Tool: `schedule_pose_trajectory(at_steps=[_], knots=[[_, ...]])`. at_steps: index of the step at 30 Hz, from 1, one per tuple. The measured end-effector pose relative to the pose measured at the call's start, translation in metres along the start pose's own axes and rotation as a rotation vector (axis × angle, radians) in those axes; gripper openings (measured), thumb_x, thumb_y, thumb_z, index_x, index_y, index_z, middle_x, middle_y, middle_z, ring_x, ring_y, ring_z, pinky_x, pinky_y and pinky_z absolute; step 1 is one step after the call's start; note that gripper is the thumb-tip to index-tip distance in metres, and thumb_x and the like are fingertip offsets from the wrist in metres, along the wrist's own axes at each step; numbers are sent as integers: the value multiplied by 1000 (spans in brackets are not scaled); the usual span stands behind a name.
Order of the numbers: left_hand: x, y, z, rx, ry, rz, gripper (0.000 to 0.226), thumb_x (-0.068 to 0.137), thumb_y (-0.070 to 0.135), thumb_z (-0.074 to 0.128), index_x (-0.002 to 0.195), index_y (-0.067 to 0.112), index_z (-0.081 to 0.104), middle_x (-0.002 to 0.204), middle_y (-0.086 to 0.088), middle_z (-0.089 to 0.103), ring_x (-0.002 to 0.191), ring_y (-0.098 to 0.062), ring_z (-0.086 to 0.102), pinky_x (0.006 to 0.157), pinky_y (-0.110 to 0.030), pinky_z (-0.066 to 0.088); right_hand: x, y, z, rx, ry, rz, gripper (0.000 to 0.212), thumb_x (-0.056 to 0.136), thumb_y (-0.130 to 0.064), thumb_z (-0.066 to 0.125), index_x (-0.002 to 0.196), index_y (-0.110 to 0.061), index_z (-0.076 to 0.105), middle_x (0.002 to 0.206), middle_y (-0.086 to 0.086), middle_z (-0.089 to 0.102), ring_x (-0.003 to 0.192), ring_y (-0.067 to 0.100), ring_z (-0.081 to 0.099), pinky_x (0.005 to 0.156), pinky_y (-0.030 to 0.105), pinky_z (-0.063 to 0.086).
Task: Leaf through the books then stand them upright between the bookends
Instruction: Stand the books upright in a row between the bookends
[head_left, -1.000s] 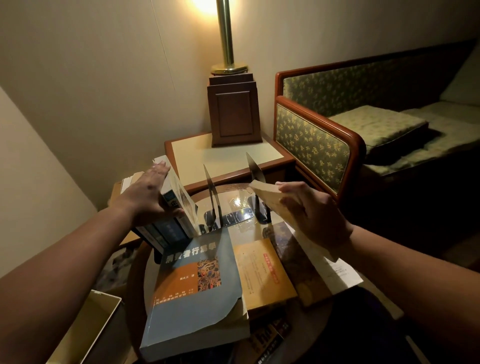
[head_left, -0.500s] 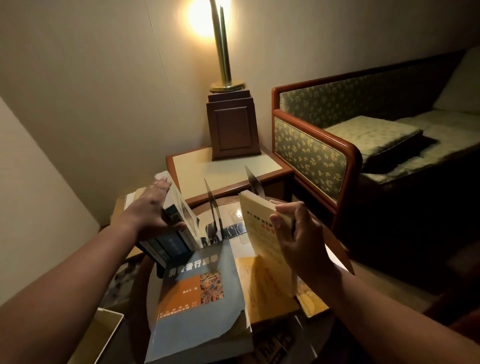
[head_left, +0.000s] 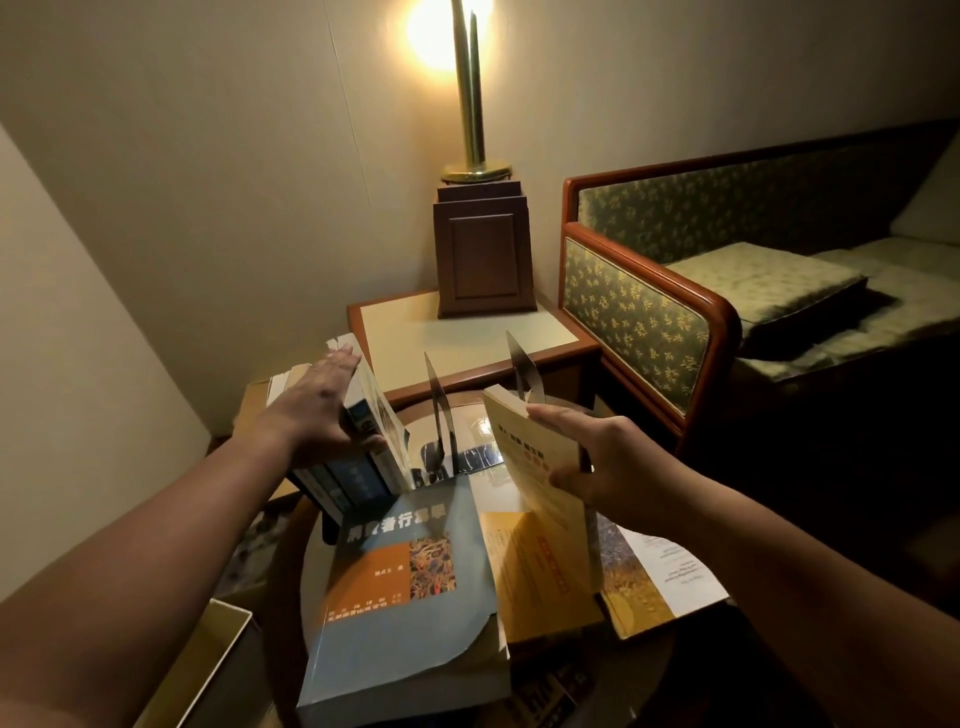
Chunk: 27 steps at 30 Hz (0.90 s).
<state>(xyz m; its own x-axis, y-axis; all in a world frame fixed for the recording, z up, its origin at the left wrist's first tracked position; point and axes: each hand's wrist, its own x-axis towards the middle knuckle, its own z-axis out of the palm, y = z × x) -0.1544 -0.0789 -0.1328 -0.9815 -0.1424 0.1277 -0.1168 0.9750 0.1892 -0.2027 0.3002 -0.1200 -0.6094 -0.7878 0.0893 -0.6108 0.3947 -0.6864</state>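
Shiny metal bookends (paper-covered books)

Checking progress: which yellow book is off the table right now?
The yellow book gripped upright in the right hand; the other yellow book lies flat beneath it.

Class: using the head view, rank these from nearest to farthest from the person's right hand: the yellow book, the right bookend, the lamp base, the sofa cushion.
From the right hand:
1. Yellow book, gripped in it.
2. Right bookend, just behind.
3. Lamp base, on the side table beyond.
4. Sofa cushion, far right; close to the lamp base's rank.
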Motion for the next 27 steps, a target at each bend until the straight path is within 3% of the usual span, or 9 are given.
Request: schedule_pose_trajectory(at_steps=[5, 8, 12, 15, 17, 20, 24, 27], knots=[[-1, 0, -1, -4, -8, -3, 128, 61, 61, 80, 154, 14, 6, 163, -4, 6, 149, -19, 3, 121, -42, 13, 3, -7, -2, -12, 108, -90, 69, 92, 1, 61, 147, -32, 36, 140, -15, 42, 139, 27, 39, 95, 13, 26], [-1, 1, -2, -15, -12, -3, 130, 59, 67, 77, 154, 14, 6, 163, -4, 6, 149, -19, 2, 121, -44, 13, 5, -23, -13, 33, 136, -106, 66, 93, -2, 61, 143, -39, 37, 130, -20, 46, 133, 21, 45, 94, 14, 28], [-2, 5, -5, -10, -4, -5, 128, 60, 62, 80, 154, 12, 8, 162, -6, 9, 149, -21, 4, 121, -42, 13, 16, -55, -23, -48, 189, -176, 62, 93, -6, 62, 147, -29, 41, 130, -22, 44, 130, 16, 49, 96, 14, 31], [-4, 7, -5, -18, -4, -18, 129, 59, 64, 79, 154, 14, 8, 162, -3, 8, 149, -19, 4, 121, -43, 15, 29, -75, -23, -16, 215, -199, 61, 92, -5, 62, 146, -24, 43, 128, -16, 51, 116, 7, 54, 87, 8, 33], [-4, 7, -6, -30, -6, -35, 130, 57, 64, 79, 154, 16, 8, 163, -2, 7, 149, -19, 3, 121, -45, 15, 41, -83, -21, 14, 242, -211, 61, 91, -3, 62, 146, -22, 44, 131, -5, 59, 115, 11, 57, 85, 10, 39], [-4, 8, -6, -14, -12, -46, 130, 58, 65, 79, 154, 17, 6, 163, -1, 6, 150, -18, 1, 121, -42, 13, 67, -87, -12, 19, 287, -230, 60, 89, -1, 62, 145, -18, 46, 132, 4, 61, 119, 23, 61, 84, 28, 55], [-4, 8, -6, -22, -19, -55, 128, 61, 61, 80, 155, 16, 5, 163, -1, 4, 150, -18, -1, 122, -41, 12, 100, -89, 11, 0, 341, -249, 61, 90, 0, 60, 147, -18, 44, 138, 5, 57, 124, 30, 58, 87, 43, 56], [-4, 8, -6, 0, -2, -47, 122, 66, 53, 81, 155, 15, 5, 163, -2, 4, 149, -17, -1, 121, -35, 8, 122, -86, 33, -54, 400, -244, 60, 92, 0, 57, 147, -16, 42, 140, 7, 56, 124, 29, 57, 84, 34, 54]])
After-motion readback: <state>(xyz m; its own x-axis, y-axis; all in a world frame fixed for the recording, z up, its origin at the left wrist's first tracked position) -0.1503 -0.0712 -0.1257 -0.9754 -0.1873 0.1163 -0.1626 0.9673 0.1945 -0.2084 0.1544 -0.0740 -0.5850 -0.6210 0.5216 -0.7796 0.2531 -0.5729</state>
